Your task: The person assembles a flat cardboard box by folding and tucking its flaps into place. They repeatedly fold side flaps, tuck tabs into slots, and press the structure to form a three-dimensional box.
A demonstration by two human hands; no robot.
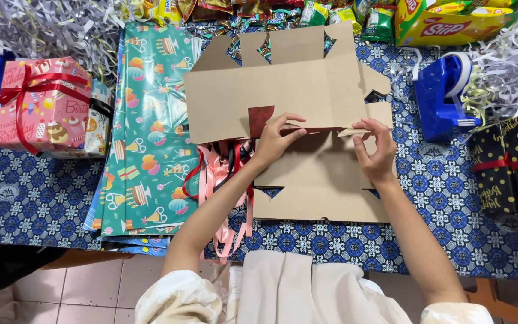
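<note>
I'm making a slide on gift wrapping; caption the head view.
Both hands, left hand and right hand, fold a flat cardboard box blank beside green wrapping paper.

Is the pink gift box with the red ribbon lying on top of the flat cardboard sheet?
No, the pink gift box sits on the patterned tablecloth at far left, apart from the cardboard sheet.

Cardboard box blank (283, 90): brown, die-cut, unassembled. Lies on patterned table, creased along middle fold; far panel raised, near panel flat. Notched flaps at top and side edges.
</note>
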